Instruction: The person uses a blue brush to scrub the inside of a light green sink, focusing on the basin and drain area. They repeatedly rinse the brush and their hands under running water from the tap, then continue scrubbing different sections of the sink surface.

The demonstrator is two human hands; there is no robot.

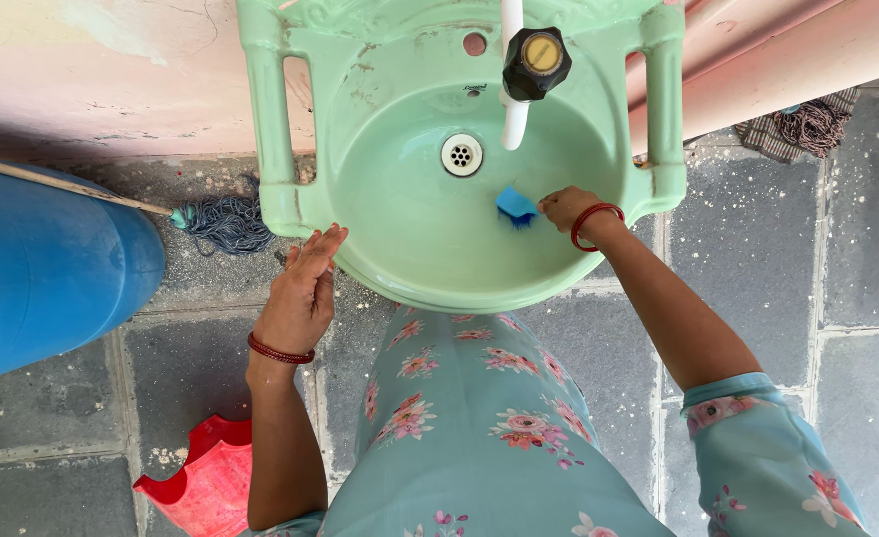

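Note:
A pale green wash basin (400, 268) stands against the wall, with a round metal drain (461, 155) in its bowl. My right hand (566, 207) is inside the bowl on the right side, closed around a blue scrubbing brush (515, 206) that presses on the basin's inner wall. My left hand (302, 290) hovers at the basin's front left rim, fingers apart, holding nothing. A white tap pipe (514, 119) with a black and yellow knob (536, 62) hangs over the bowl.
A blue drum (42, 268) stands at the left. A mop with a wooden stick (223, 221) lies beside the basin. A red scalloped container (201, 482) sits on the grey stone floor. Another mop head (807, 124) lies at the upper right by pink pipes.

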